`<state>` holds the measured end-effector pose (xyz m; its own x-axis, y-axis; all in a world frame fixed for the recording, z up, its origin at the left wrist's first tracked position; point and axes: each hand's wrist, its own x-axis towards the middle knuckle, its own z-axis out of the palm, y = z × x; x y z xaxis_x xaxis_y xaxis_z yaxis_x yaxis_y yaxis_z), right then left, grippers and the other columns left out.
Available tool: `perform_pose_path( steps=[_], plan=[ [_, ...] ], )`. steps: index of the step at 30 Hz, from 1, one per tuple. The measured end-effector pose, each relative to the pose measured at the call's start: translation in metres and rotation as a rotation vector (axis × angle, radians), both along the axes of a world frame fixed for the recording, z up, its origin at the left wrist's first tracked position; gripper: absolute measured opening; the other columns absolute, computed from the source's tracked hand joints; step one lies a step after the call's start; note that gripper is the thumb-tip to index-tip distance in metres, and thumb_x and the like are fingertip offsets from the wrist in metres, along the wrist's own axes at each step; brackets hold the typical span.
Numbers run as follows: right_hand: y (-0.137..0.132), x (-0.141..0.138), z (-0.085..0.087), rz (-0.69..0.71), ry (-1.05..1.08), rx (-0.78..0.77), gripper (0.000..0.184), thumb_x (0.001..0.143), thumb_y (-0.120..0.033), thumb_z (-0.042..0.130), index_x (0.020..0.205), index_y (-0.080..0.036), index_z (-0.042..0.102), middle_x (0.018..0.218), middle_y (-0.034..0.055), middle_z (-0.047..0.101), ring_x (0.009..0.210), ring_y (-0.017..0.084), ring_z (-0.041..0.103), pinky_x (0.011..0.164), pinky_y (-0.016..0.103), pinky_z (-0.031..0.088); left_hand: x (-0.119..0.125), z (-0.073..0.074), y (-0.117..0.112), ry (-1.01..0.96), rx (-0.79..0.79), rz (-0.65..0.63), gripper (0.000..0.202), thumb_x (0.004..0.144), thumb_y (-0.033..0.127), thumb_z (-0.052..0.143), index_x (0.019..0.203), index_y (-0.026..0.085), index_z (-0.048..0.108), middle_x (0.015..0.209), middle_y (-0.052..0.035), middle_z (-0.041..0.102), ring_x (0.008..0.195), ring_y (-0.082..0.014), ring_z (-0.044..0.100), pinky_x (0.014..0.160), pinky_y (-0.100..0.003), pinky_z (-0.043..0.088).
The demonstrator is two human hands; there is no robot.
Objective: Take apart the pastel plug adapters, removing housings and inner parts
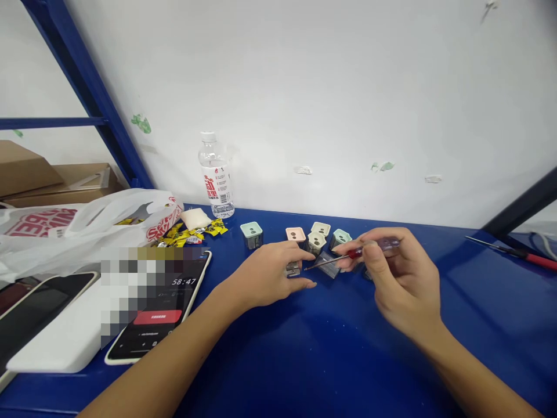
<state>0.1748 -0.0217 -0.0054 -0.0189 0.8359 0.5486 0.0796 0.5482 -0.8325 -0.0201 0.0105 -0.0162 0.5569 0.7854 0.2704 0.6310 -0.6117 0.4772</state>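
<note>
My left hand (270, 276) is closed on a small silvery metal pencil sharpener (293, 269), partly hidden by the fingers. In my right hand (395, 278) is a screwdriver (354, 252) with a clear red-purple handle, its tip just right of the metal piece; I cannot tell whether they touch. Behind the hands stand several two-hole pencil sharpeners: a mint one (252, 232), a pink one (295, 235), cream ones (317, 241) and another mint one (341, 237). A clear smoky sharpener container (327, 265) lies under the screwdriver shaft. A dark piece beneath my right fingers is mostly hidden.
On the left lie phones (191, 290), a white slab-like item (61, 342), a plastic bag (108, 223) and yellow wrappers (183, 235). A water bottle (216, 180) stands by the wall. Another red-handled tool (539, 260) rests at right on the blue table (322, 360).
</note>
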Motion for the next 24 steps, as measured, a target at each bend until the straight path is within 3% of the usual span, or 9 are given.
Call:
perform_pose_path(
  steps=[4, 12, 19, 22, 24],
  plan=[
    [0.001, 0.003, -0.006, 0.073, 0.003, 0.049, 0.005, 0.094, -0.03, 0.053, 0.098, -0.027, 0.052, 0.091, 0.0042, 0.069, 0.075, 0.017, 0.068, 0.069, 0.033, 0.058, 0.002, 0.0, -0.003, 0.002, -0.066, -0.015, 0.046, 0.077, 0.025, 0.067, 0.122, 0.019, 0.058, 0.115, -0.0049, 0.065, 0.101, -0.0216, 0.06, 0.088, -0.033, 0.046],
    [0.006, 0.004, -0.01, 0.168, -0.054, 0.191, 0.009, 0.096, -0.019, 0.049, 0.104, -0.022, 0.052, 0.094, 0.0049, 0.07, 0.077, 0.014, 0.069, 0.068, 0.029, 0.06, 0.004, 0.003, -0.006, 0.016, -0.091, -0.078, 0.04, 0.078, 0.02, 0.063, 0.118, 0.019, 0.06, 0.109, -0.0042, 0.066, 0.094, -0.02, 0.061, 0.081, -0.031, 0.047],
    [0.007, 0.004, -0.014, 0.108, -0.172, 0.269, 0.025, 0.093, -0.013, 0.053, 0.114, -0.025, 0.052, 0.092, 0.0029, 0.07, 0.072, 0.013, 0.069, 0.066, 0.026, 0.059, 0.005, 0.003, -0.007, 0.032, -0.086, -0.095, 0.034, 0.08, 0.02, 0.061, 0.114, 0.019, 0.061, 0.11, -0.0042, 0.066, 0.094, -0.0201, 0.061, 0.078, -0.03, 0.047],
    [0.008, 0.008, -0.017, -0.013, -0.32, 0.457, 0.04, 0.086, -0.02, 0.065, 0.124, -0.029, 0.053, 0.087, 0.0005, 0.069, 0.068, 0.013, 0.067, 0.064, 0.026, 0.058, 0.007, -0.002, -0.008, 0.015, -0.081, -0.116, 0.039, 0.079, 0.017, 0.059, 0.118, 0.02, 0.059, 0.111, -0.0038, 0.066, 0.096, -0.0201, 0.062, 0.082, -0.03, 0.047],
    [0.008, 0.01, -0.017, -0.033, -0.425, 0.521, 0.046, 0.088, -0.03, 0.063, 0.132, -0.03, 0.05, 0.091, 0.0017, 0.068, 0.074, 0.015, 0.066, 0.068, 0.028, 0.057, 0.008, -0.005, -0.007, 0.011, -0.078, -0.122, 0.042, 0.079, 0.015, 0.059, 0.12, 0.019, 0.058, 0.112, -0.0041, 0.066, 0.097, -0.0206, 0.063, 0.084, -0.031, 0.047]
  ],
)
